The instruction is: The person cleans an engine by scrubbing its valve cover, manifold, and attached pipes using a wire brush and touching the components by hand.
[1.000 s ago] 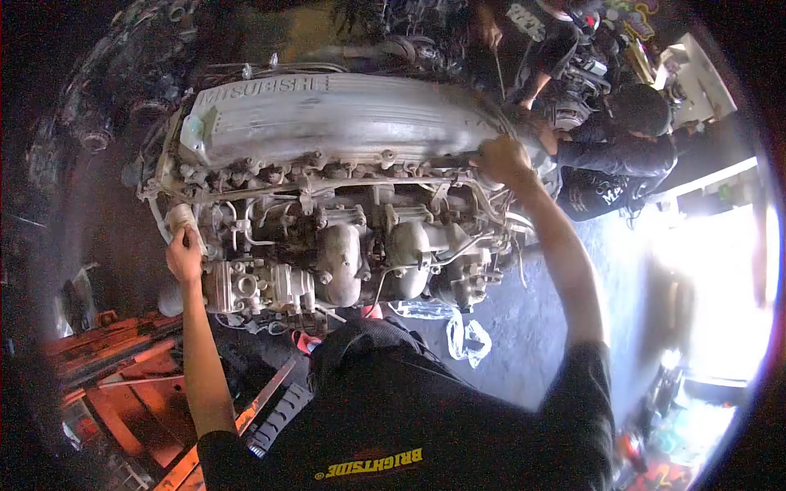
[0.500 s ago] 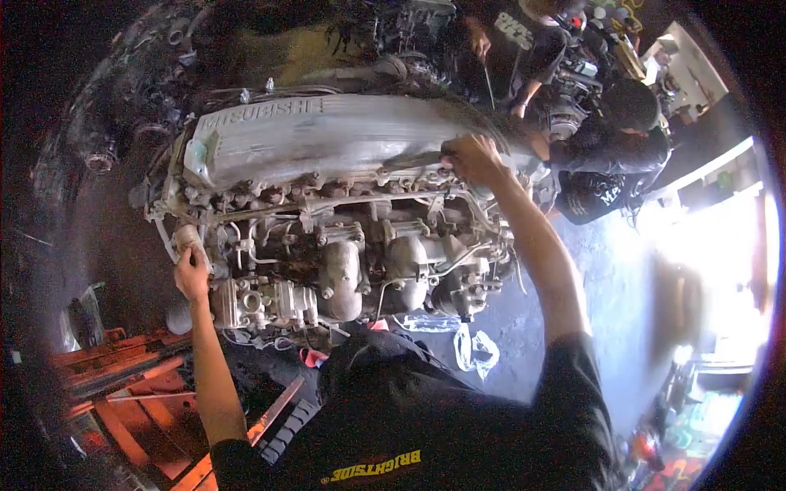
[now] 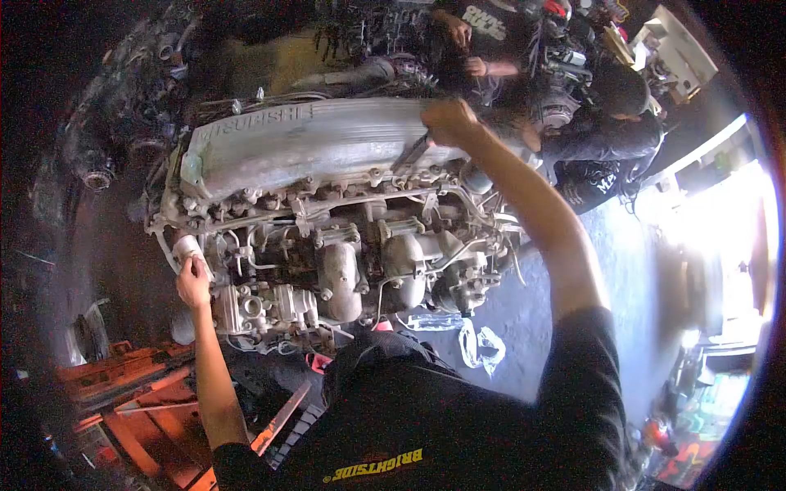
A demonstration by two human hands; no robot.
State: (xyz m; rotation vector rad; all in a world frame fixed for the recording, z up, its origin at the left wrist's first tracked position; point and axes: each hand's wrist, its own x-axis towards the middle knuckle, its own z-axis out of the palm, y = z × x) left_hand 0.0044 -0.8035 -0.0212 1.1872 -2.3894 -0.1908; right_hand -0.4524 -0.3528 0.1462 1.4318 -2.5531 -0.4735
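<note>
A large silver-grey engine fills the middle of the head view, its long ribbed cover lettered along the far edge. My right hand is closed round a flat, dark brush, slightly blurred, which slants down to the cover's near edge. At the engine's left end, my left hand has its fingers closed on a whitish, cup-like cylinder. What is inside the cylinder is hidden from me.
Beyond the engine, another person's hands show, and a second person crouches at right in a dark shirt. Orange metal frames stand at lower left. A clear plastic bag lies on the grey floor.
My right hand has moved up and left with the brush, now angled more steeply. My left hand stays with the cylinder. The far person's hands have shifted.
</note>
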